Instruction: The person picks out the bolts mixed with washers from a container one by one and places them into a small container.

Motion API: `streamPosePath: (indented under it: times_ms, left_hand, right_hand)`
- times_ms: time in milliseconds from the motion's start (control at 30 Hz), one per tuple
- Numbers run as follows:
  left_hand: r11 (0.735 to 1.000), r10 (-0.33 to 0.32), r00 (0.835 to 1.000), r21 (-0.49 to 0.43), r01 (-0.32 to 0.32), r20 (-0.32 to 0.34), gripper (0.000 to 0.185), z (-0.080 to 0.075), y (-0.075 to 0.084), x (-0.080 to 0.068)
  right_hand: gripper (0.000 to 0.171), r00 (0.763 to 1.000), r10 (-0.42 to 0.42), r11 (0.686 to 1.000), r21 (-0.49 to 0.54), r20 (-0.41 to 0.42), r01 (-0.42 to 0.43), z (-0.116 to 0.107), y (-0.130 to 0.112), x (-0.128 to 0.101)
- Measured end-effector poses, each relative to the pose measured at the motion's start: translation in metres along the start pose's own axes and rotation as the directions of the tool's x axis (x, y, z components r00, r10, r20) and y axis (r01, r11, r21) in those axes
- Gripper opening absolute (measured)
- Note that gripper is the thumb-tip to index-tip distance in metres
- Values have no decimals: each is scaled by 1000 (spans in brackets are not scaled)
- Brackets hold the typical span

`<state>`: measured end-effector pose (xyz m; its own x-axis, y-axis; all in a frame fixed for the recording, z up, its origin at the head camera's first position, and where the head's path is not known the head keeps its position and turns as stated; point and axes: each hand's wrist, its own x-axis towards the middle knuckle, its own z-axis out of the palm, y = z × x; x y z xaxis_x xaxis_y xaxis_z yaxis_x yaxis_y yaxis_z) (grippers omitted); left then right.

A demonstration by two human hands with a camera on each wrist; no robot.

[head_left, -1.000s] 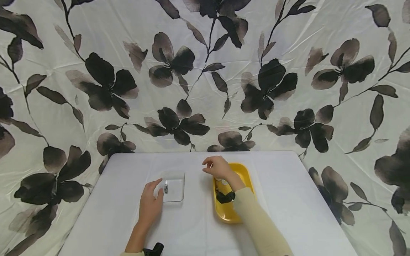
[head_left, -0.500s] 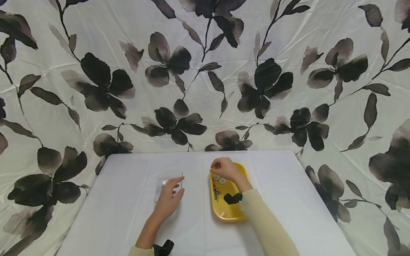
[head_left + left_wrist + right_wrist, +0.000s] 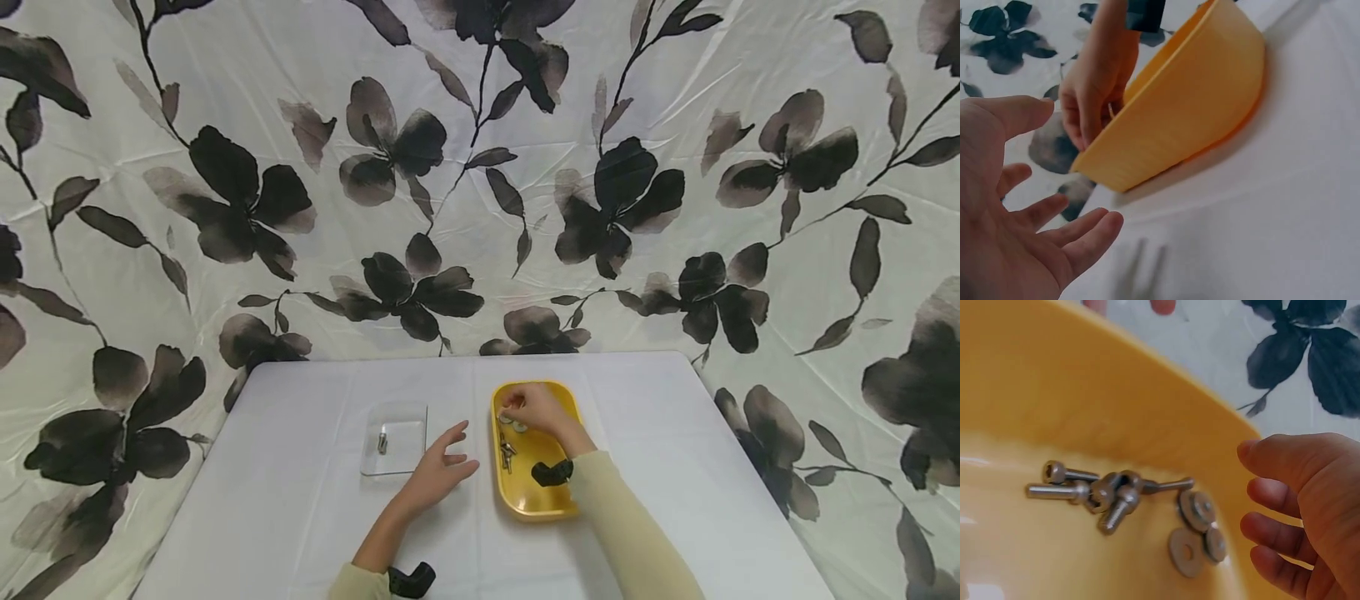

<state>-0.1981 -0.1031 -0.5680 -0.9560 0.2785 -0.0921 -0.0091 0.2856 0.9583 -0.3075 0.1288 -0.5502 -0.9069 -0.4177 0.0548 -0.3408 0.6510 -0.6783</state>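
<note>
My right hand reaches into the far end of a yellow tray, fingers loosely bent. In the right wrist view, its thumb and fingers hover beside several washers, with nothing visible between them. Several metal socket-head bolts lie in a cluster along the tray's side wall. My left hand hangs over the table between the tray and a clear square dish, fingers spread and holding nothing. One small bolt lies in that dish.
A white cloth covers the table. A floral-print sheet hangs directly behind its far edge. Black straps with mounts sit on both wrists.
The left hand has moved right, from beside the clear dish, across it, toward the tray. The right hand has shifted right and down from the tray's far left edge into the tray.
</note>
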Motion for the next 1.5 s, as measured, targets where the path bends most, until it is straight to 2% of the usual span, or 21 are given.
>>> streamPosePath:
  times_ms: [167, 300, 433, 600, 800, 1033, 1233, 1333, 1500]
  left_hand:
    - [999, 26, 997, -50, -22, 77, 84, 13, -6, 7]
    - [997, 59, 993, -57, -53, 106, 90, 20, -9, 10]
    - [989, 80, 987, -137, -61, 141, 98, 27, -13, 13]
    - [959, 50, 984, -284, 1, 171, 102, 34, -14, 14]
    - [951, -1, 986, -304, 52, 167, 104, 41, -13, 13]
    - [945, -48, 990, -314, 88, 134, 106, 44, -14, 12]
    - [921, -59, 988, -373, 110, 146, 106, 48, -22, 4]
    - [915, -63, 988, -388, 114, 142, 103, 50, -23, 4]
    - [924, -54, 990, -370, 100, 131, 100, 51, -22, 4]
  right_hand:
    - [8, 1000, 18, 999, 34, 13, -19, 5, 4, 0]
    - [7, 1000, 6, 1000, 10, 20, -6, 9, 8, 1]
    - [6, 995, 35, 999, 21, 91, -37, 14, 14, 1]
    - [7, 984, 84, 995, 46, 158, -92, 18, 15, 0]
    - [12, 974, 142, 988, 43, 174, -152, 19, 11, 0]
    - [11, 980, 122, 991, 27, 159, -128, 20, 8, -3]
    - [18, 968, 141, 989, 14, 207, -147, 27, 11, -8]
    - [12, 973, 139, 990, -4, 186, -141, 28, 12, -8]
    - [5, 984, 123, 992, -35, 129, -119, 27, 13, -6]
